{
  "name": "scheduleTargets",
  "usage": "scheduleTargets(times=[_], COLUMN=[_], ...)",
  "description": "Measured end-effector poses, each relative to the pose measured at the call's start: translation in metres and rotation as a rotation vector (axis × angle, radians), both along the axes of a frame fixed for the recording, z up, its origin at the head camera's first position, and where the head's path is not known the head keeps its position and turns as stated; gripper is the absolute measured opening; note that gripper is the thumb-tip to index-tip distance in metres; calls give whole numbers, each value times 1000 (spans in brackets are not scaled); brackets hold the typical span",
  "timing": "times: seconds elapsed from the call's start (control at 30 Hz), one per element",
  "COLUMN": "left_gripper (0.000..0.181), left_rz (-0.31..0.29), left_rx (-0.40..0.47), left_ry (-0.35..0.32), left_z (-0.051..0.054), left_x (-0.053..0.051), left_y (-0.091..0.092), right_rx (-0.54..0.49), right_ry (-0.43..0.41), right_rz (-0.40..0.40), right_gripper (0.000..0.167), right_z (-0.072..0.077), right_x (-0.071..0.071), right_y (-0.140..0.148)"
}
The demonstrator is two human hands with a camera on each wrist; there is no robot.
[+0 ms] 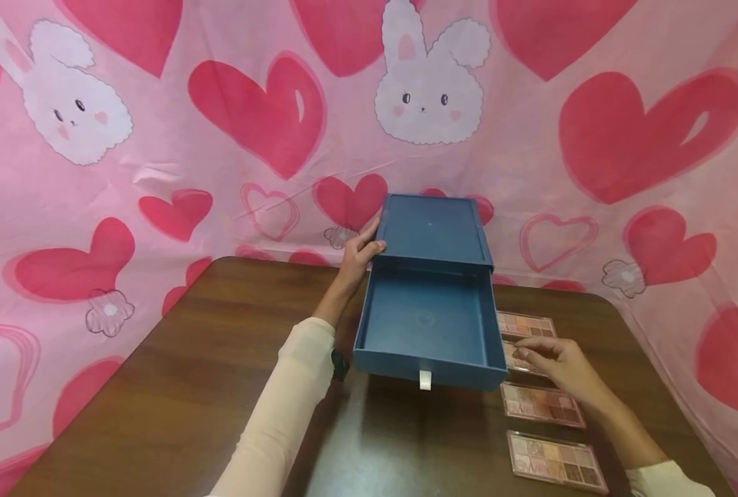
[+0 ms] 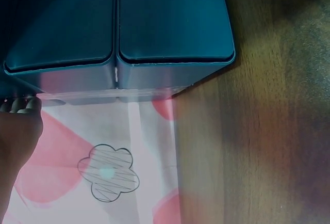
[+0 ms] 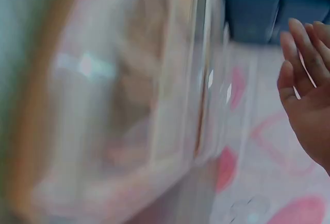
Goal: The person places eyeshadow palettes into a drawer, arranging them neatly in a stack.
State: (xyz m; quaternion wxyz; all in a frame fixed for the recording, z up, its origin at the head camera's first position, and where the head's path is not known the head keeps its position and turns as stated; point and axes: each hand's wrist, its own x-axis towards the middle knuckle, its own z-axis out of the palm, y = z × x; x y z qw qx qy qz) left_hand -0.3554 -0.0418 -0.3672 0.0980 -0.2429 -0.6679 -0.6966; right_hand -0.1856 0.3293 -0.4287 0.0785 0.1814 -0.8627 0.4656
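The drawer box (image 1: 431,304) is blue, palettes (image 1: 543,405) pink-and-brown, counter (image 1: 157,359) wood-grained brown, pink cloth (image 1: 238,31) patterned with red hearts (image 1: 269,114).

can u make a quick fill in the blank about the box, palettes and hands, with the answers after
The box held by the left hand is coloured ____.
In the head view, ____ palettes lie in a row on the table.
The tab on the front of the drawer is coloured ____.
Counting from the far end of the row, the right hand has its fingertips at the ____ palette.

Missing words: blue; four; white; second
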Motion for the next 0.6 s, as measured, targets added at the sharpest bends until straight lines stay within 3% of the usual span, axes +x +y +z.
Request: scheduleTargets(times=[0.1, 0.3, 0.47, 0.6], left_gripper=[69, 67, 67, 70], left_rz=[-1, -14, 5, 18], left_rx=[36, 29, 41, 32], left_ry=[0, -1, -5, -1], left_z=[-3, -5, -4, -2], left_x=[1, 0, 0, 1], left_y=[6, 3, 3, 4], right_rx=[32, 106, 182, 234], right_ry=[9, -28, -66, -153], right_rz=[-141, -298, -300, -280], right_gripper=[24, 41, 54, 65], right_z=[-2, -12, -15, -16], right_x=[-13, -36, -49, -57], right_y=[25, 60, 77, 82])
